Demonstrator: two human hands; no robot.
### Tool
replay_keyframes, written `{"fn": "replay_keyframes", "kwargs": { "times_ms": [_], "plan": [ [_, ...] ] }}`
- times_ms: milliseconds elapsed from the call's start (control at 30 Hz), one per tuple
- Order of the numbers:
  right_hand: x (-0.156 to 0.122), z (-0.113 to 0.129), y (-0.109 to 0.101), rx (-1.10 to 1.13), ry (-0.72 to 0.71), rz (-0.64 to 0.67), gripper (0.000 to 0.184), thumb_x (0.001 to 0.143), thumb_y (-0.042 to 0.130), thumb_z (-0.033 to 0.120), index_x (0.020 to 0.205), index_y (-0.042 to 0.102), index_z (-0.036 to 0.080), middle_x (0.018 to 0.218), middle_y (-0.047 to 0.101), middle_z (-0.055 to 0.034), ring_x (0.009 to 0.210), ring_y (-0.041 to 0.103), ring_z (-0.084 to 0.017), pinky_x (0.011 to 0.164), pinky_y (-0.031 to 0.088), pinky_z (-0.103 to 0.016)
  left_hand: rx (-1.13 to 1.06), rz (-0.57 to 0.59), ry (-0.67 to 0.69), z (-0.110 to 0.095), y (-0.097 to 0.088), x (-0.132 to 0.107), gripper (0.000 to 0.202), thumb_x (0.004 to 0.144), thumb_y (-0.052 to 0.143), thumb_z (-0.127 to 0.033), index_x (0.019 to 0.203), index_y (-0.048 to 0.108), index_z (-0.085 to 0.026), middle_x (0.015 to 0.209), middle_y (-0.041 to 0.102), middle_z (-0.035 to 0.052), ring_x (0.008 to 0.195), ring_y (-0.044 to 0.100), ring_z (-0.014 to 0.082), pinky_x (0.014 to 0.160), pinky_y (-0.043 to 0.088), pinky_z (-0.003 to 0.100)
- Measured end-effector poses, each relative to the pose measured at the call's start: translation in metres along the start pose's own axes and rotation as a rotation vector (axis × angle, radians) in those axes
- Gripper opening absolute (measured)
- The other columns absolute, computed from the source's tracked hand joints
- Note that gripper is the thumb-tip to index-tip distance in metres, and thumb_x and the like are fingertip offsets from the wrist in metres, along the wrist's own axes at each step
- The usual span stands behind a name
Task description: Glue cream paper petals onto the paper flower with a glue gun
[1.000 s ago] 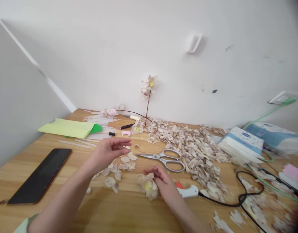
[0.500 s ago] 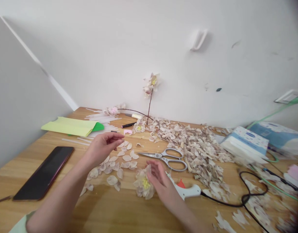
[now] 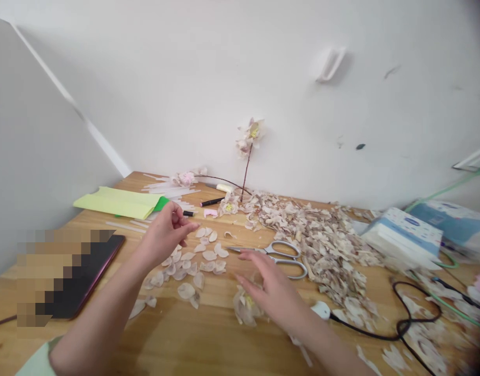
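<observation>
My left hand (image 3: 167,232) hovers over a spread of pale loose petals (image 3: 187,262), its thumb and fingers pinched together. Whatever may be between the fingertips is too small to make out. Fingers apart, my right hand (image 3: 269,282) hangs over a pale petal flower (image 3: 246,309) with a yellow centre and partly hides it. Whether it touches the flower I cannot tell. Just beyond that hand lie silver scissors (image 3: 281,249), their blades toward the left. The white handle end of a corded tool (image 3: 321,309) shows beside my right forearm, which covers most of the tool.
A big heap of dried petals (image 3: 326,245) spreads along the right. A flower stem (image 3: 247,172) stands near the wall. Left are a phone (image 3: 99,282) and yellow paper (image 3: 118,202); right, a tissue pack (image 3: 408,232) and black cord (image 3: 381,337).
My right hand has spread its fingers and moved over the flower, its forearm now covering most of the corded tool. My left hand stays pinched. The view has shifted slightly.
</observation>
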State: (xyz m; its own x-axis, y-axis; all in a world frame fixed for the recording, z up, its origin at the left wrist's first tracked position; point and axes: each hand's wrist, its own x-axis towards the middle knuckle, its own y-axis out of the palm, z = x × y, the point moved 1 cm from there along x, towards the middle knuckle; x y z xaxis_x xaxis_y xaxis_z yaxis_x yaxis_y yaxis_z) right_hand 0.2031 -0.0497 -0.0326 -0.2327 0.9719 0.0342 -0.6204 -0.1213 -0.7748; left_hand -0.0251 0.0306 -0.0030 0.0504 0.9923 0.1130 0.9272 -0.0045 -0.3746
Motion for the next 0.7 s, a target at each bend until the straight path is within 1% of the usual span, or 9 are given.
{"fn": "replay_keyframes", "kwargs": {
  "times_ms": [100,200,267,400,533,600,700],
  "plan": [
    [0.016,0.0,-0.006,0.021,-0.038,0.02,0.027,0.083,0.05,0.03,0.109,0.054,0.023,0.114,0.06,-0.0048,0.108,0.053,-0.021,0.092,0.04,-0.037,0.069,0.017,-0.014,0.002,0.0,0.001,0.034,0.071,0.062,-0.036,0.07,0.03,-0.023,0.046,0.044,-0.0118,0.032,0.039,0.0053,0.031,0.027,0.015],
    [0.035,0.0,-0.004,-0.022,-0.142,0.082,0.026,0.081,0.049,0.017,0.105,0.055,0.021,0.108,0.063,-0.0048,0.102,0.056,-0.019,0.088,0.041,-0.034,0.139,-0.03,-0.014,0.001,-0.001,0.002,0.033,0.071,0.061,-0.039,0.07,0.032,-0.023,0.046,0.047,-0.0103,0.035,0.039,0.0054,0.034,0.025,0.014],
    [0.047,0.0,0.0,-0.04,-0.198,0.131,0.03,0.077,0.05,0.01,0.104,0.056,0.021,0.105,0.064,-0.0044,0.098,0.057,-0.019,0.086,0.041,-0.032,0.155,-0.038,-0.023,0.0,-0.002,0.002,0.031,0.074,0.058,-0.041,0.069,0.033,-0.023,0.042,0.045,-0.0107,0.036,0.039,0.0061,0.035,0.025,0.014],
    [0.064,0.001,0.01,-0.074,-0.265,0.216,0.043,0.068,0.048,0.0,0.105,0.056,0.019,0.103,0.065,-0.0053,0.095,0.058,-0.019,0.082,0.041,-0.03,0.13,-0.018,-0.034,-0.004,-0.004,0.001,0.029,0.077,0.052,-0.043,0.066,0.034,-0.023,0.036,0.039,-0.0116,0.033,0.034,0.0062,0.033,0.023,0.014],
    [0.073,0.001,0.019,-0.102,-0.307,0.269,0.047,0.064,0.046,-0.004,0.103,0.058,0.019,0.099,0.066,-0.0052,0.091,0.058,-0.018,0.078,0.042,-0.028,0.112,-0.022,-0.049,-0.004,-0.005,0.001,0.032,0.077,0.049,-0.047,0.062,0.036,-0.022,0.034,0.034,-0.0113,0.031,0.031,0.0066,0.032,0.025,0.016],
    [0.076,0.0,0.021,-0.11,-0.311,0.278,0.045,0.064,0.047,-0.004,0.101,0.059,0.019,0.094,0.067,-0.0049,0.088,0.058,-0.018,0.075,0.042,-0.028,0.134,-0.036,-0.073,-0.001,-0.006,0.004,0.036,0.077,0.047,-0.052,0.06,0.036,-0.022,0.035,0.033,-0.0106,0.031,0.034,0.0075,0.033,0.03,0.017],
    [0.084,0.001,0.02,-0.106,-0.29,0.263,0.037,0.068,0.049,0.001,0.098,0.059,0.02,0.092,0.067,-0.0043,0.084,0.059,-0.018,0.071,0.042,-0.027,0.19,-0.066,-0.108,0.008,-0.009,0.01,0.042,0.08,0.036,-0.055,0.055,0.037,-0.021,0.04,0.034,-0.0076,0.035,0.042,0.0098,0.036,0.036,0.02]
  ]
}}
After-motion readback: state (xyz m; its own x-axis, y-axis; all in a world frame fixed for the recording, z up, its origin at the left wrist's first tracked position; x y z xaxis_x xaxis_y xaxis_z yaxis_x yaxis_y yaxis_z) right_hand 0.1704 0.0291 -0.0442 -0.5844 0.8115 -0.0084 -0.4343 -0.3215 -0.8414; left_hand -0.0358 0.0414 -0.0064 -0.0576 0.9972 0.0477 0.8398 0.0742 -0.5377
